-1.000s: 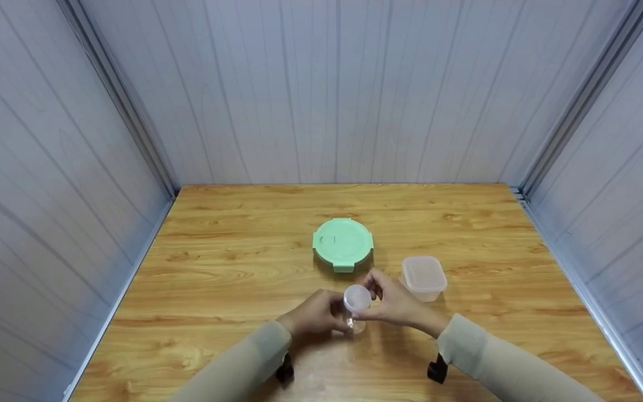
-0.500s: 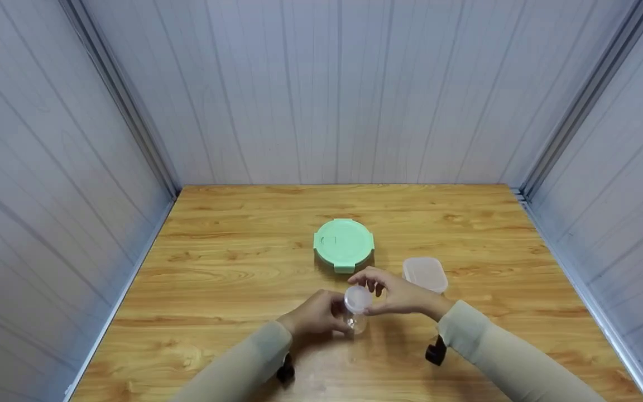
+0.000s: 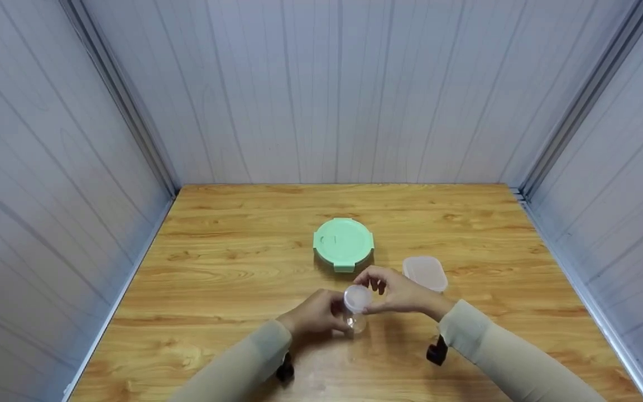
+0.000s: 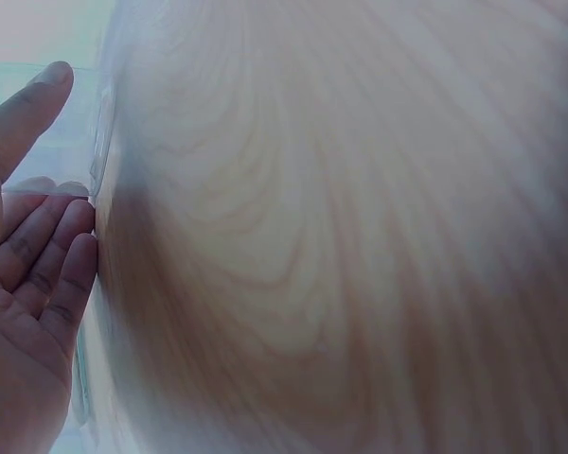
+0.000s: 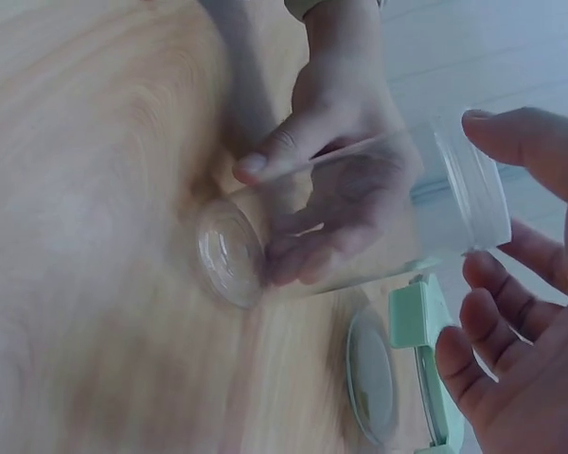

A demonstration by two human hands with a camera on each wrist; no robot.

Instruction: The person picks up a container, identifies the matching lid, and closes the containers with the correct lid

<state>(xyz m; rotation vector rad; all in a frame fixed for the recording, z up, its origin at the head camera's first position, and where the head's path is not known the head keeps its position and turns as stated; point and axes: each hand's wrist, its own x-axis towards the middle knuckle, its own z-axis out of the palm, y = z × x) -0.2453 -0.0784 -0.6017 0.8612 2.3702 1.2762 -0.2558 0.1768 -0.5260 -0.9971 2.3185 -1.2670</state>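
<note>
A clear, slim plastic jar stands at the near middle of the table under a whitish, see-through round lid. My left hand holds the jar's body from the left. In the left wrist view its thumb lies on one side of the jar and the fingers on the other. My right hand is at the lid, thumb on the near side and index finger on the far side. The right wrist view shows that thumb at the lid's edge, the other fingers loosely curled.
A round container with a mint-green clip lid sits just behind the hands. To the right, partly behind the right hand, is a squarish tub with a translucent lid. White panel walls enclose the wooden table at the back and sides.
My right hand's fingers have shifted round the lid: they spread and moved left over it, then drew slightly back to the right. The left hand and the jar have stayed nearly still.
</note>
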